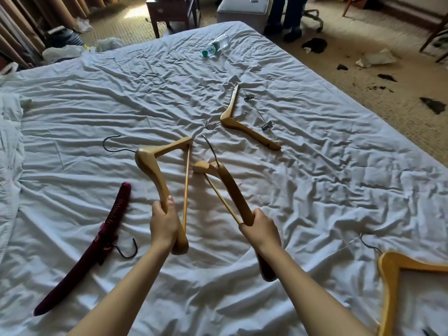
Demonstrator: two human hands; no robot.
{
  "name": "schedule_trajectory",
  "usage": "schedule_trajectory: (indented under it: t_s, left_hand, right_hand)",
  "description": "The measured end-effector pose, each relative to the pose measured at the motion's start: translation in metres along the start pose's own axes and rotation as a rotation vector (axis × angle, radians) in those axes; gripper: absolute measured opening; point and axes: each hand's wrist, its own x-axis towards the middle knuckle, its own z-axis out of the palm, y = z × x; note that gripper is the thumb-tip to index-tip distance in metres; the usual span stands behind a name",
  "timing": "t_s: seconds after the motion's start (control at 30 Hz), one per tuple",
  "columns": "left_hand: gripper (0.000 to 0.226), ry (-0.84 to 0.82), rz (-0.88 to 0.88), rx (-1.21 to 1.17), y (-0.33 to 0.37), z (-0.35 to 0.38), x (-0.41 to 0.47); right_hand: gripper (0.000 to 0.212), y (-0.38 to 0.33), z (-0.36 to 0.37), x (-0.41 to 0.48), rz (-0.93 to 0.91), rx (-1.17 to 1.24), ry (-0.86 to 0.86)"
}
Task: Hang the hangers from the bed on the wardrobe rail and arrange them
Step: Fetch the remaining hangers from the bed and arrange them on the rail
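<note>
A clear plastic bottle with a green cap [215, 46] is lying on its side on the wrinkled white bed [97, 105] at about twelve o'clock. Whether anything is sitting inside it cannot be told. The bed is also bearing three loose hangers. A pale wooden hanger with a wire bar and metal clips [230, 117] is lying at one o'clock from the hands. A burgundy padded fabric hanger with a dark hook [72, 282] is lying at eight o'clock. A yellow wooden hanger [392, 267] is lying at four o'clock, running partly out of frame.

Both forearms are reaching forward from six o'clock over the sheet. The left hand [163, 224] is clenching its fingers round one shoulder of a light wooden hanger with a crossbar [150, 163], whose dark hook is pointing towards ten o'clock. The right hand [260, 229] is gripping one shoulder of a second light wooden bar hanger [230, 187], its hook pointing towards twelve o'clock. The two held hangers are sitting just beside each other; whether they are touching cannot be told.
</note>
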Motion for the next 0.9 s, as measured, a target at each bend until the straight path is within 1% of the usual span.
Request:
schedule_trajectory:
  t_s: [0.07,0.13,0.27,0.4,0.53,0.7,0.9]
  left_hand:
    - [0.024,-0.038,-0.001,-0.022,-0.001,-0.001,0.000]
    - [0.018,-0.131,-0.046,-0.057,-0.004,-0.003,-0.001]
    - [0.021,-0.293,-0.116,-0.028,-0.001,-0.005,-0.003]
    - [0.021,-0.420,-0.187,-0.026,0.002,0.001,-0.011]
    - [0.016,-0.380,-0.147,-0.029,0.002,-0.001,-0.022]
    - [0.016,-0.327,-0.138,-0.112,0.012,-0.018,-0.038]
    - [0.021,-0.321,-0.080,-0.166,0.035,-0.082,-0.053]
  right_hand:
    - [0.021,0.001,0.000,-0.001,-0.002,0.056,-0.006]
    - [0.020,0.001,-0.001,-0.001,-0.011,0.110,-0.014]
    - [0.020,-0.003,-0.002,0.000,-0.018,0.221,-0.020]
    - [0.020,-0.006,-0.002,-0.001,0.026,0.305,0.002]
    - [0.015,-0.007,-0.007,-0.007,-0.023,0.197,0.086]
    - [0.022,-0.013,-0.020,-0.025,-0.113,0.064,0.169]
    - [0.025,-0.050,-0.040,-0.061,-0.249,-0.050,0.256]
